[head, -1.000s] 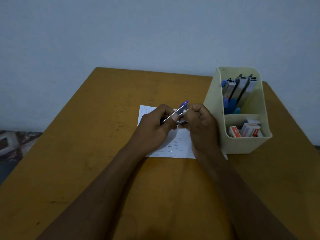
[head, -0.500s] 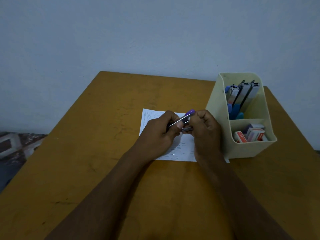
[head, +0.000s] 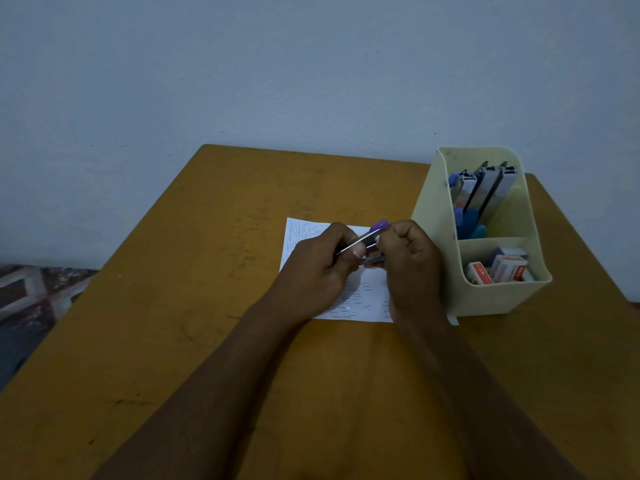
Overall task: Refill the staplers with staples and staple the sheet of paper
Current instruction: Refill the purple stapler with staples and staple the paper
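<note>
Your left hand (head: 320, 271) and right hand (head: 410, 268) cover most of the stapler (head: 362, 240) and part of the paper (head: 298, 233); labels on the boxes (head: 507, 268) are unreadable.

The left hand (head: 322, 268) and right hand (head: 408, 268) are easing the open stapler (head: 360, 239) slightly lower toward the paper (head: 363, 299). Above the paper, the right hand's fingers are covering more of the stapler's purple tip.

Mustard-brown table (head: 173, 341) with dark scuffs; white sheet of paper (head: 298, 234) flecked with short dark marks. The stapler (head: 367, 237) is silver, purple-tipped — the organiser (head: 502, 299) cream, its staple boxes (head: 507, 269) red and white.
</note>
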### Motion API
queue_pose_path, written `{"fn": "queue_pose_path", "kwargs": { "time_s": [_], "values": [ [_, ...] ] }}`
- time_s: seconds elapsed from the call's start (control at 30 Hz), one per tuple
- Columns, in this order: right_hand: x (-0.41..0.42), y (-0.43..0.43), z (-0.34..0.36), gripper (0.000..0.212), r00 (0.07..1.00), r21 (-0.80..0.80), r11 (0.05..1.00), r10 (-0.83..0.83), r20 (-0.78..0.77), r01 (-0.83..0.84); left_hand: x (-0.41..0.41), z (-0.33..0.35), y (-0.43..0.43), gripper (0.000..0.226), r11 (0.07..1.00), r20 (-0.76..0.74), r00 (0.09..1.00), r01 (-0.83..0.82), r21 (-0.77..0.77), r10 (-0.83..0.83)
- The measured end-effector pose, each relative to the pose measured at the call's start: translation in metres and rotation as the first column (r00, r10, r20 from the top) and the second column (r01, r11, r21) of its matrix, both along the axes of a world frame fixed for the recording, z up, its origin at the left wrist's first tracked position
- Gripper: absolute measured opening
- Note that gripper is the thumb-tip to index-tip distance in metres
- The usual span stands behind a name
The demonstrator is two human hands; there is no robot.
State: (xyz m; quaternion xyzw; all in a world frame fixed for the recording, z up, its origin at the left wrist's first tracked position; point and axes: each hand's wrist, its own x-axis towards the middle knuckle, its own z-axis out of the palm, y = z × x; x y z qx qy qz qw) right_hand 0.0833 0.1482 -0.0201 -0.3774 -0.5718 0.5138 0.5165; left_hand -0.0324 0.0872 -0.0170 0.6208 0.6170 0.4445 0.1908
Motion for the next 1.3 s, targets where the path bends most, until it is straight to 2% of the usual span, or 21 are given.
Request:
{"fn": "queue_pose_path", "kwargs": {
  "time_s": [0.27,0.37,0.57,0.7,0.77,0.9,1.03,1.23,1.3],
  "values": [
    [0.002,0.001,-0.001,0.009,0.999,-0.047,0.999,0.024,-0.035,-0.025,0.001,-0.001,0.000,0.017,0.999,-0.029,0.999,0.016,0.035,-0.015],
    [0.001,0.000,-0.002,0.022,0.999,-0.021,1.000,-0.003,-0.041,0.002,0.000,0.000,0.000,0.016,0.998,-0.002,1.000,-0.018,0.057,0.018],
    [0.002,0.004,0.001,0.017,0.992,-0.115,0.992,0.042,-0.123,-0.056,-0.003,0.001,0.000,0.016,0.997,0.095,0.994,-0.059,0.055,0.054],
    [0.003,0.004,0.002,0.014,0.983,-0.165,0.983,0.052,-0.174,-0.081,-0.006,0.002,0.002,0.018,0.992,0.256,0.961,-0.119,0.032,0.107],
    [0.003,0.005,0.000,0.012,0.988,-0.163,0.985,0.035,-0.150,-0.060,-0.011,0.005,0.002,0.018,0.985,0.299,0.941,-0.172,0.020,0.158],
    [0.003,0.005,-0.003,0.014,0.998,-0.140,0.990,0.002,-0.064,-0.011,-0.025,0.009,-0.001,0.025,0.965,0.294,0.923,-0.263,0.015,0.247],
    [0.005,0.006,-0.002,0.020,0.999,-0.120,0.992,-0.028,0.019,0.030,-0.036,0.015,-0.007,0.017,0.978,0.380,0.905,-0.208,0.002,0.192],
    [0.006,0.008,-0.005,0.034,0.998,-0.192,0.980,-0.045,0.040,0.052,-0.036,0.023,-0.015,0.015,0.984,0.467,0.871,-0.178,0.005,0.155],
    [0.004,0.008,-0.006,0.037,0.999,-0.236,0.971,-0.041,0.021,0.045,-0.039,0.023,-0.017,0.014,0.987,0.452,0.881,-0.159,-0.005,0.144]
  ]
}}
